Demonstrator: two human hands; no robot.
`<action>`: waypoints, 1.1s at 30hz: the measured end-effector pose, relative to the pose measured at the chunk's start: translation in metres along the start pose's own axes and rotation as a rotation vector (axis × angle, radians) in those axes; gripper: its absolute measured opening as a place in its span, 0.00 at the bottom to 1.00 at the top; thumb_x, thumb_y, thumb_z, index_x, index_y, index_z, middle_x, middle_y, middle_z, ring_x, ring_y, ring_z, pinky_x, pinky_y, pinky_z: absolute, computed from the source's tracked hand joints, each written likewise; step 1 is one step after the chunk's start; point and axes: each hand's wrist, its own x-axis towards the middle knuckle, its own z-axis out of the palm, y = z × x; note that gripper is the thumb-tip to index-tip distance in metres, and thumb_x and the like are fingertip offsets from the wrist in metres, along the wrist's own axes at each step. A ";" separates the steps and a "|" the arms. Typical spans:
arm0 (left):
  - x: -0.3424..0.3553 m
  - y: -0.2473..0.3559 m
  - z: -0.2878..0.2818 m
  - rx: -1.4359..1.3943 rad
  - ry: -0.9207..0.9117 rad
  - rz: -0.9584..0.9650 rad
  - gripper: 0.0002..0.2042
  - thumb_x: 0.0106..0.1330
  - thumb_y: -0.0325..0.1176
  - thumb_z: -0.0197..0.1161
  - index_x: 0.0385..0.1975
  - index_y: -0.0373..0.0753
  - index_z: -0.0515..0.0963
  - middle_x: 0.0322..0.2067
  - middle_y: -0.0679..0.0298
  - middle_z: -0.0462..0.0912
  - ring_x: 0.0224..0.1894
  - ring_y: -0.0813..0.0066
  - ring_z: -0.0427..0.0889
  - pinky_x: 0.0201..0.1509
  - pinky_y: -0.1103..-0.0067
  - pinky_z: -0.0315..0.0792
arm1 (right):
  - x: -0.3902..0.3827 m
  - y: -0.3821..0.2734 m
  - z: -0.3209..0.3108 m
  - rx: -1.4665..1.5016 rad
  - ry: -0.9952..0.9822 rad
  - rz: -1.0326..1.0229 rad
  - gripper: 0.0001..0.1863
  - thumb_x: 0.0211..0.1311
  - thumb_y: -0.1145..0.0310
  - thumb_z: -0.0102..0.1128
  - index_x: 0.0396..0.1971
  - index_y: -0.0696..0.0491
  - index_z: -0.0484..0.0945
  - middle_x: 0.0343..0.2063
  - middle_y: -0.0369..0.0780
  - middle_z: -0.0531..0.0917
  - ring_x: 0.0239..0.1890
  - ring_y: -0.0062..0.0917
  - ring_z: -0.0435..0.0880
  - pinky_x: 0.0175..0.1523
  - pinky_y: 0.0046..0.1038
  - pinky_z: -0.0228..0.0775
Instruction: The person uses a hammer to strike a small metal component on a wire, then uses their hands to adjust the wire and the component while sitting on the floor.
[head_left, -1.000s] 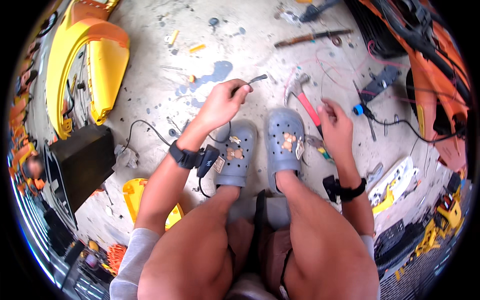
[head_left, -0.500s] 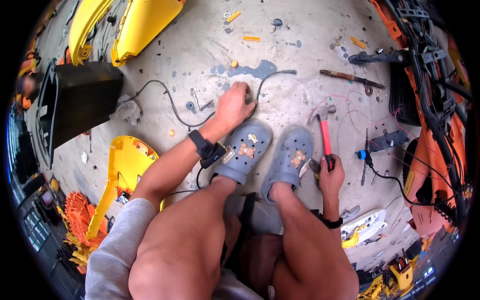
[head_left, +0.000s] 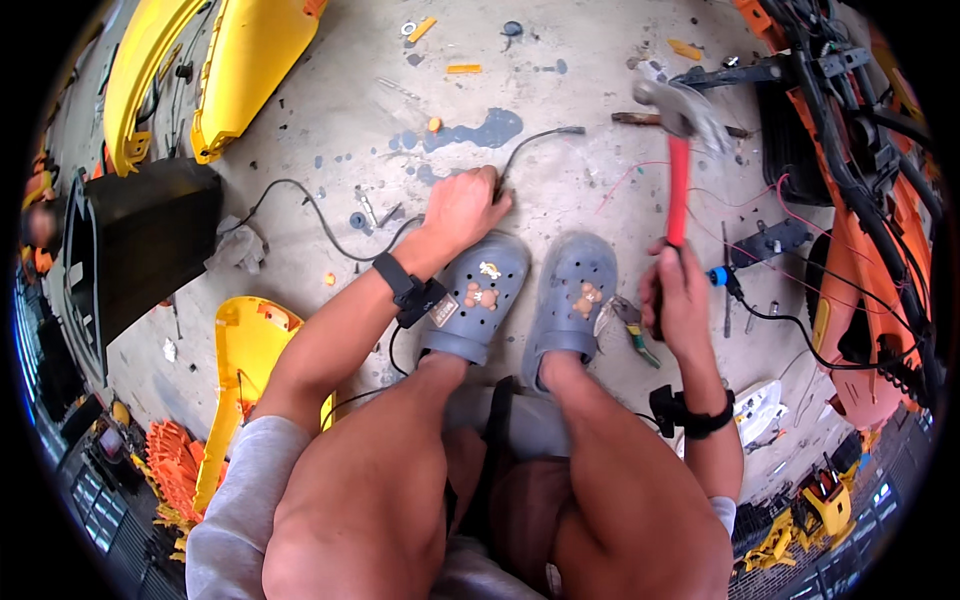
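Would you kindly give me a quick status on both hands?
Left hand pinning black cable to floor. Right hand gripping raised red-handled hammer. Pliers beside right shoe.

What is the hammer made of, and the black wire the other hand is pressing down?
The hammer in the right hand seems to have a dull grey metal head and a red handle, probably plastic or painted; motion blur hides more. The black wire under the left hand looks rubber- or plastic-coated: matte, thin, and it bends in loose curves.
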 end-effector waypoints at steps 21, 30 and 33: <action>0.019 0.004 0.004 0.003 -0.072 -0.028 0.09 0.63 0.36 0.60 0.30 0.35 0.78 0.27 0.47 0.82 0.34 0.45 0.81 0.38 0.59 0.74 | 0.054 0.011 0.014 -0.647 0.053 -0.098 0.29 0.72 0.48 0.44 0.32 0.64 0.74 0.22 0.55 0.77 0.27 0.50 0.77 0.35 0.41 0.68; 0.019 0.010 0.000 0.020 -0.122 -0.072 0.09 0.60 0.35 0.60 0.32 0.37 0.80 0.31 0.47 0.83 0.37 0.46 0.82 0.42 0.59 0.75 | 0.046 0.015 0.020 -0.401 0.112 -0.306 0.29 0.72 0.47 0.45 0.28 0.62 0.73 0.18 0.49 0.73 0.24 0.38 0.74 0.31 0.37 0.67; 0.014 0.004 0.012 0.038 -0.134 -0.035 0.10 0.61 0.38 0.60 0.33 0.38 0.80 0.32 0.48 0.83 0.38 0.48 0.82 0.42 0.60 0.76 | 0.063 0.042 0.011 -0.722 0.086 -0.041 0.31 0.70 0.45 0.45 0.31 0.64 0.78 0.29 0.62 0.78 0.37 0.59 0.79 0.40 0.44 0.71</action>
